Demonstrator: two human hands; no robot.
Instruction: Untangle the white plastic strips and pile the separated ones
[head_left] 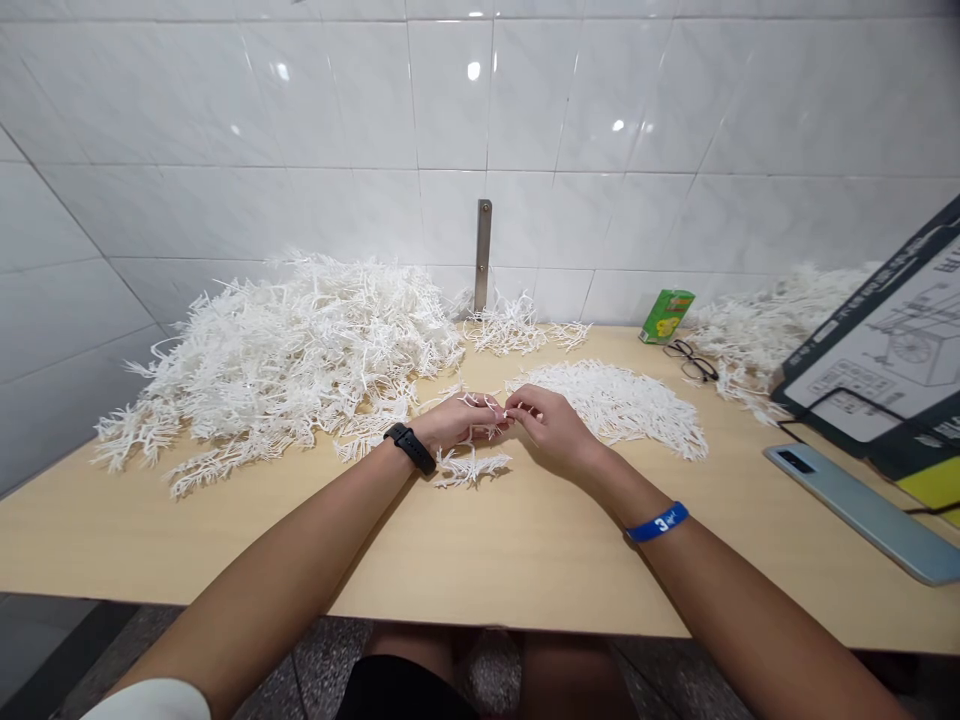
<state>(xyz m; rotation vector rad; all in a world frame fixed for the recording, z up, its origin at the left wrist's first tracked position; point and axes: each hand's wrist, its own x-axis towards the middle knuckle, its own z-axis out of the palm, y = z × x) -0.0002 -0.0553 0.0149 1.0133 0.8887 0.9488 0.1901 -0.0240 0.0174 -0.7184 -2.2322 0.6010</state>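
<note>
A white "3" reads clearly on the blue wristband (658, 522), while print on the green carton (667, 316) and the dark panel (874, 375), cut off at right, is too small or blurred. Above the tabletop (420, 570), the left hand (453, 420) holds a white branched piece (491, 432), the right hand (553, 425) pinching narrowly at its right end; fingers partly hide it, leaving its long axis uncertain. A similar sprig (472, 468) lies just nearer, stretching left to right.

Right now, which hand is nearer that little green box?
Right. The right hand is in front of the green box and to its left; the left hand is farther left.
</note>
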